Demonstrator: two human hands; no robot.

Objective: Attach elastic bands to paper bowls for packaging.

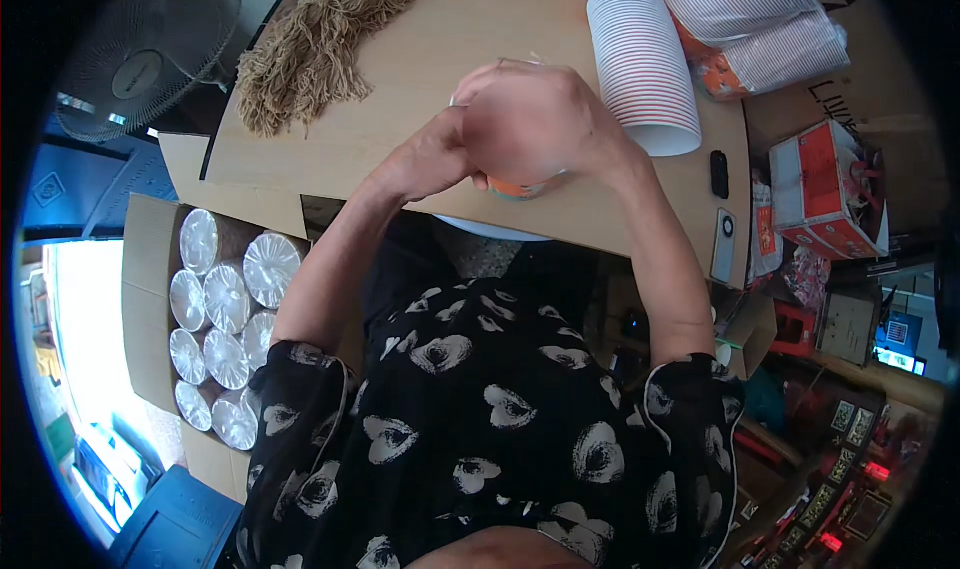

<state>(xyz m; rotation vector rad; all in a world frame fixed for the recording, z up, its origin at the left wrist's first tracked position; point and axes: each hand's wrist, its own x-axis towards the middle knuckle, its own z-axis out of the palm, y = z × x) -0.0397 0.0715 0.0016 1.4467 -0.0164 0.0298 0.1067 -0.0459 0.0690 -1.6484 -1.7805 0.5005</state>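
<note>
My two hands meet above the near edge of the table, and a smooth blurred patch hides much of what lies between them. Below them shows the orange side of a paper cup (518,189). My left hand (432,157) is closed around the cup's left side. From the right, my right hand (585,119) arches over it with its fingers curled, and what they grip is hidden. Right of my hands a long nested stack of white-rimmed paper cups (642,64) lies on its side. A bundle of tan yarn (325,49) lies at the far left of the table.
More bagged cup stacks (750,19) lie at the far right. A black object (719,175) and a phone-like device (724,237) sit by the table's right edge. An open carton (150,299) of plastic-wrapped rolls stands left, below a fan (140,74). A red-white box (825,194) is at right.
</note>
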